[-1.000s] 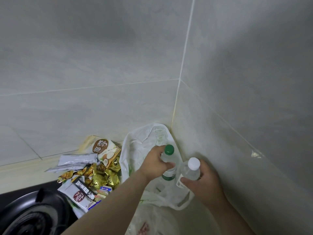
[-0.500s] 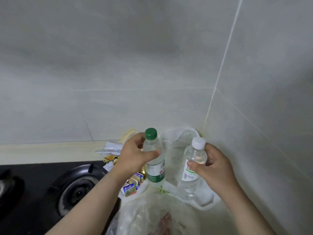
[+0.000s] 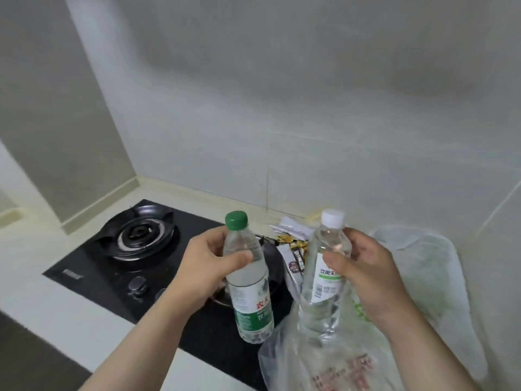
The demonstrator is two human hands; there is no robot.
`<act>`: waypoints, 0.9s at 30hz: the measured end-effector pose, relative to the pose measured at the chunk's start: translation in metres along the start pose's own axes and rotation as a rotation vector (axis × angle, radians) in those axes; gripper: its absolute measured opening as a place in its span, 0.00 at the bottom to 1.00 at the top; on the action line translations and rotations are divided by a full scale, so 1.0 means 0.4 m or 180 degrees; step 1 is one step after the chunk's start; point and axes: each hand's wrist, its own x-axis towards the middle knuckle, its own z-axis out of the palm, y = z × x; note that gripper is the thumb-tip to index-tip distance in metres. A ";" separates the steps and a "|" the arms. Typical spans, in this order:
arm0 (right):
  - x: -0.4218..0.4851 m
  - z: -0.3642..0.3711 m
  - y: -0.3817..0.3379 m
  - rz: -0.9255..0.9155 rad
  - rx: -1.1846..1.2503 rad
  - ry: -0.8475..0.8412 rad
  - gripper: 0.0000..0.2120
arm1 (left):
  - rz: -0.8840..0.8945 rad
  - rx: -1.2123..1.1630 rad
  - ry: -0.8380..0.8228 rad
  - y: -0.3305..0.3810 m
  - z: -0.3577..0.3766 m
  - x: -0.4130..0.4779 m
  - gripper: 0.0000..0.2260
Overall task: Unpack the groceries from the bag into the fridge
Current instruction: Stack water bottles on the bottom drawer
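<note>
Left hand (image 3: 208, 268) and right hand (image 3: 370, 277) each grip a bottle above the counter (image 3: 42, 303).
Hob (image 3: 84, 268) lies left, white bag (image 3: 428, 277) right in the wall corner, clear bag (image 3: 338, 368) nearest the person. Left fingers and thumb curl round the green-cap bottle (image 3: 249, 289) at its shoulder, over the hob's edge; right fingers and thumb curl round the white-cap bottle (image 3: 324, 280) likewise, its base just above the clear bag. Both bottles stand near upright, long axes vertical, caps up, side by side and apart. No fridge is in view, so I judge the carry starts with a turn away. Packets (image 3: 293, 244) lie behind, between the bottles.
</note>
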 end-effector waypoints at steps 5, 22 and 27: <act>-0.067 0.179 -0.024 -0.0106 0.0040 -0.0423 0.17 | 0.0035 0.0077 0.0383 0.051 -0.172 -0.173 0.12; -0.515 0.766 -0.187 -0.0343 -0.0629 -0.2931 0.19 | 0.0024 0.0650 0.1960 0.302 -0.577 -0.951 0.16; -0.612 0.909 -0.210 -0.0458 -0.0562 -0.3553 0.23 | 0.0021 0.0761 0.2701 0.332 -0.636 -1.149 0.21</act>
